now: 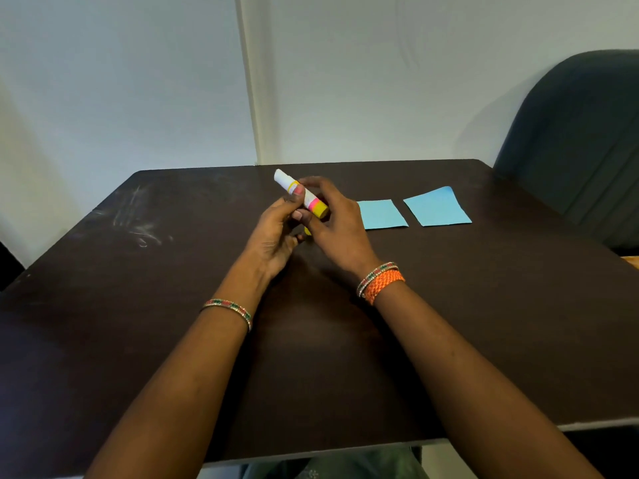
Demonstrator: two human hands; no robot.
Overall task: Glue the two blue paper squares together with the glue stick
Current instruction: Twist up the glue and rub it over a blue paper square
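The glue stick point(301, 194) is held up over the middle of the table point(138, 305), tilted, its white end pointing up and away and its yellow base toward the right hand. The left hand point(276, 229) pinches the barrel near the upper yellow band with thumb and fingertips; the right hand point(332, 219) curls round the yellow base, as if to twist it. A small yellow piece shows just below the hands, possibly the cap, though it is mostly hidden and I cannot be sure.

The two blue paper squares point(382, 214) point(437, 207) lie flat on the table to the right of the hands, side by side, near each other but not touching, the farther one turned at an angle. Neither carries any glue that can be seen.

Risks from here, as I judge them: winding the glue out too far, so it smears or snaps when pressed; rubbing a loose square with no hand pinning it, so the light paper slides or creases; and setting the angled square down askew, leaving edges mismatched. A dark chair point(581, 140) stands beyond the table's right corner.
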